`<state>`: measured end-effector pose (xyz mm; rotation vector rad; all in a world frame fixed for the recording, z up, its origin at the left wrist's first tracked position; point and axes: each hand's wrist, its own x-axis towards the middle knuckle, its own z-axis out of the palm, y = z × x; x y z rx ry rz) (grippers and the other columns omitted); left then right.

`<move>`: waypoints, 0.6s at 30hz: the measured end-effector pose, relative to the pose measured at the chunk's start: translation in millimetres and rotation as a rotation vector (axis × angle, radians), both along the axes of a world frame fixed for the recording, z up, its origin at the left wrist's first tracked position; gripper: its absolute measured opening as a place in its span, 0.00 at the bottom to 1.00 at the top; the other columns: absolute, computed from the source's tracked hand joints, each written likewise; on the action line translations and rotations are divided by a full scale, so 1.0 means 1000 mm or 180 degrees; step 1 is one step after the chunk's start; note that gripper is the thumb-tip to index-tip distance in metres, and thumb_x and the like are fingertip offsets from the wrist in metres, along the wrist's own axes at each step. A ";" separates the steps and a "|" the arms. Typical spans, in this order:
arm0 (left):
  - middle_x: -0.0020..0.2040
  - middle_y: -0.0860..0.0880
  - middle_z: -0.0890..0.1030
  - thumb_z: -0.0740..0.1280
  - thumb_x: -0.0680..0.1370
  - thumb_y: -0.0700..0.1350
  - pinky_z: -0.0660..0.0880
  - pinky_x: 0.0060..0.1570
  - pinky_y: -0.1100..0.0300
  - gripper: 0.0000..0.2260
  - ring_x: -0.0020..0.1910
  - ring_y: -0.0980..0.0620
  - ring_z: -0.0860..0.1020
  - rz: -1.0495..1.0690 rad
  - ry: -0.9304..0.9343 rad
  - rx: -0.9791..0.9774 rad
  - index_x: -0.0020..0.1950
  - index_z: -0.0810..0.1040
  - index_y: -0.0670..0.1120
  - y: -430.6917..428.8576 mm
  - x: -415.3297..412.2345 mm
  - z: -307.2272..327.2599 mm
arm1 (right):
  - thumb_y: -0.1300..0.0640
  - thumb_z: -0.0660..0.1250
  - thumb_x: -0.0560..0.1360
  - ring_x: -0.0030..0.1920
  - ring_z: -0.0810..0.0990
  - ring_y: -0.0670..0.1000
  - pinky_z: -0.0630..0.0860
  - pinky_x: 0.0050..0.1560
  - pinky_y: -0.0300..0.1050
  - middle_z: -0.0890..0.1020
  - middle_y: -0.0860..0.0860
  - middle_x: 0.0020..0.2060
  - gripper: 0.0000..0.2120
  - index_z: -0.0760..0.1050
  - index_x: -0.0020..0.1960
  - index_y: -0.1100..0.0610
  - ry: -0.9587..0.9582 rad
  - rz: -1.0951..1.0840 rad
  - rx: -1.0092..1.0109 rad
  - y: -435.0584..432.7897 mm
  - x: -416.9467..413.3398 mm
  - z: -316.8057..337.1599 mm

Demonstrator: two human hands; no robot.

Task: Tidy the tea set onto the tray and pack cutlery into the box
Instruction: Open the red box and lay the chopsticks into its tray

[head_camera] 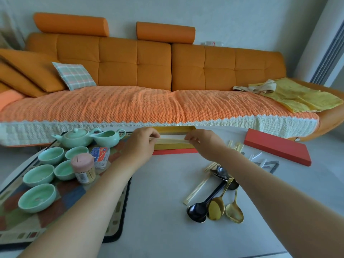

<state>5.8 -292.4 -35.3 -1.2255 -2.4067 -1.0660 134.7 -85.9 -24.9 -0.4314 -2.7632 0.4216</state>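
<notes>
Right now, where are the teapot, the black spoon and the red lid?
teapot [75, 139], head view, on its round belly.
black spoon [197, 212], head view, on its bowl.
red lid [275, 145], head view, on its top face.

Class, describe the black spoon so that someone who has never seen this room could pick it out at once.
In front of the orange sofa stands a pale table, and a cluster of cutlery lies toward the right of the view. The black spoon is the leftmost of three whose bowls lie nearest the camera. Beside it are two gold spoons, and it alone is glossy black.
</notes>
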 end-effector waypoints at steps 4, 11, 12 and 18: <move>0.60 0.49 0.76 0.66 0.78 0.41 0.69 0.60 0.53 0.14 0.62 0.47 0.70 0.0174 0.0583 -0.0249 0.63 0.77 0.47 0.004 -0.008 -0.007 | 0.60 0.60 0.81 0.50 0.79 0.52 0.77 0.47 0.48 0.81 0.47 0.53 0.12 0.81 0.57 0.52 0.0517 -0.0170 0.0211 0.002 -0.015 -0.001; 0.78 0.51 0.61 0.62 0.80 0.52 0.55 0.74 0.48 0.27 0.76 0.50 0.57 -0.0164 0.0548 -0.1507 0.78 0.58 0.51 0.011 -0.008 -0.032 | 0.62 0.60 0.81 0.49 0.78 0.54 0.76 0.49 0.49 0.80 0.50 0.49 0.12 0.81 0.55 0.54 0.0446 -0.0195 0.0078 0.011 -0.036 -0.019; 0.78 0.51 0.59 0.61 0.81 0.53 0.54 0.74 0.49 0.28 0.77 0.50 0.56 -0.0164 0.0506 -0.1631 0.79 0.56 0.51 0.011 -0.009 -0.035 | 0.62 0.59 0.81 0.48 0.78 0.54 0.75 0.49 0.48 0.80 0.51 0.50 0.13 0.81 0.55 0.54 0.0374 -0.0207 0.0046 0.012 -0.038 -0.020; 0.78 0.51 0.61 0.58 0.82 0.55 0.54 0.73 0.52 0.28 0.76 0.49 0.58 -0.0106 0.0562 -0.1743 0.80 0.55 0.51 0.015 -0.006 -0.032 | 0.63 0.52 0.80 0.39 0.73 0.44 0.69 0.41 0.39 0.80 0.51 0.57 0.20 0.79 0.62 0.52 -0.0385 -0.0085 -0.0251 0.006 -0.035 -0.014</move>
